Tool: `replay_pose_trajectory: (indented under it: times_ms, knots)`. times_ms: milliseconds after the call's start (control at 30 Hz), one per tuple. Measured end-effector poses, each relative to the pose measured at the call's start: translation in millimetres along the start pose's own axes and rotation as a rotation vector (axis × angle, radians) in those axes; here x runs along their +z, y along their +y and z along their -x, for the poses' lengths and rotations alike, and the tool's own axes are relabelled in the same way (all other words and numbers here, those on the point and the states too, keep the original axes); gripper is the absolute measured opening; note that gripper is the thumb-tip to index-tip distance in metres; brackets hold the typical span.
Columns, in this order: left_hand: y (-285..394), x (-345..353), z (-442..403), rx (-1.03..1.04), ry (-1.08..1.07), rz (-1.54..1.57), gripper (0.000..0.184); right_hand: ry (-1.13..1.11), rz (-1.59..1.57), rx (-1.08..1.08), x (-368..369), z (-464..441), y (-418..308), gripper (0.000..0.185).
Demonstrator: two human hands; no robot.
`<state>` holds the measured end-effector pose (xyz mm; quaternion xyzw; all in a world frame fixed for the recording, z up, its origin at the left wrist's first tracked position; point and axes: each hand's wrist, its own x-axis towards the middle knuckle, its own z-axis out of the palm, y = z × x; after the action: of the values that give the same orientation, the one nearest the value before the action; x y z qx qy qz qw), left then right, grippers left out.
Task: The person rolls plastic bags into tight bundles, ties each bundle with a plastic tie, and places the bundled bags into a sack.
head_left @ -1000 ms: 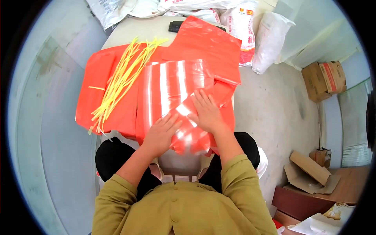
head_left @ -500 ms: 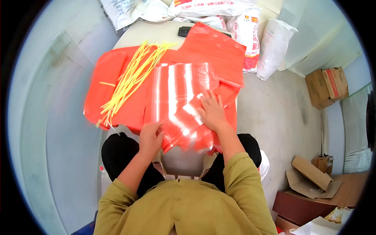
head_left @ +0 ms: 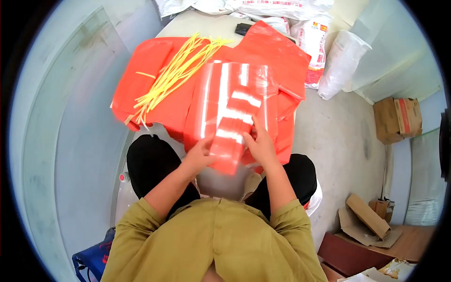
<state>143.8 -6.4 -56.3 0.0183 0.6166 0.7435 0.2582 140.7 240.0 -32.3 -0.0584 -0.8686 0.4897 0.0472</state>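
A glossy red plastic bag (head_left: pixel 230 131), folded into a narrow strip, lies slantwise before me with its near end past the table edge. My left hand (head_left: pixel 199 155) grips its lower left edge, fingertips partly hidden by the plastic. On the opposite edge, my right hand (head_left: pixel 260 144) has its thumb and fingers closed on the strip. Beneath it is a flat sheet of red plastic bags (head_left: pixel 202 103) with shiny pale reflections. To the left, a bundle of yellow strips (head_left: pixel 176 73) rests on more red plastic (head_left: pixel 141 56).
Printed white sacks (head_left: pixel 310 42) and a rolled white bundle (head_left: pixel 345 61) stand behind the table (head_left: pixel 202 23). A black object (head_left: pixel 242 29) sits at the back. Cardboard boxes (head_left: pixel 397 120) and flattened cardboard (head_left: pixel 369 221) are on the right. A blue bag (head_left: pixel 96 254) is at lower left.
The loose red plastic at the near right is now folded into a narrow strip. My right hand has gone from lying flat on it to gripping its edge. The whole view has shifted slightly.
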Motion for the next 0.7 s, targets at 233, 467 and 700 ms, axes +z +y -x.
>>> replay_pose_trajectory:
  times_ms: [233,467,700]
  knots:
    - [-13.4,25.1,1.1,-0.176,0.058,-0.074,0.068,-0.014,-0.254,0.116,31.4,2.1,-3.7,0.101]
    - [30.4,4.8,4.4,0.004,0.054,-0.698,0.074,-0.041,-0.371,0.179,35.6,-1.5,-10.8,0.111]
    - [43.6,-115.4,-65.4,0.447,0.523,-1.355,0.054,-0.014,-0.523,0.300,27.5,5.9,-23.7,0.108]
